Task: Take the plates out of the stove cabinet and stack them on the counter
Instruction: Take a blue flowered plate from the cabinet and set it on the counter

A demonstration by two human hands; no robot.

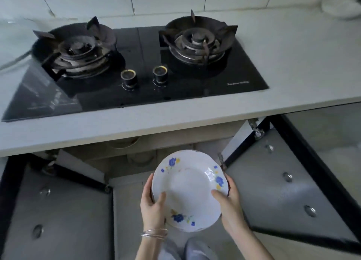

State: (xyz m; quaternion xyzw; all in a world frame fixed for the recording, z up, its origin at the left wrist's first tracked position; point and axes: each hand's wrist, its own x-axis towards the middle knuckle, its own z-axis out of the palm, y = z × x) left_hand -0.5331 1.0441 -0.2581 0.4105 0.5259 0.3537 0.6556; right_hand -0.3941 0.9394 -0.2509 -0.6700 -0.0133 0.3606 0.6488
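White china with blue flowers, the plate [187,191] is held below the hob [136,80], before the open stove cabinet [175,140], clear of the worktop [293,64]. The left hand [152,207] grips its left rim with curled fingers; the right hand [230,205] grips the right rim likewise.

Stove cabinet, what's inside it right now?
A pale dish shows dimly on a shelf, with another round dish below it. The flowered plate, held by the left hand and right hand, covers the lower interior, so anything there is hidden.

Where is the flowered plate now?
Head view, low centre: the flowered plate is held by left hand and right hand before the open cabinet, below the counter.
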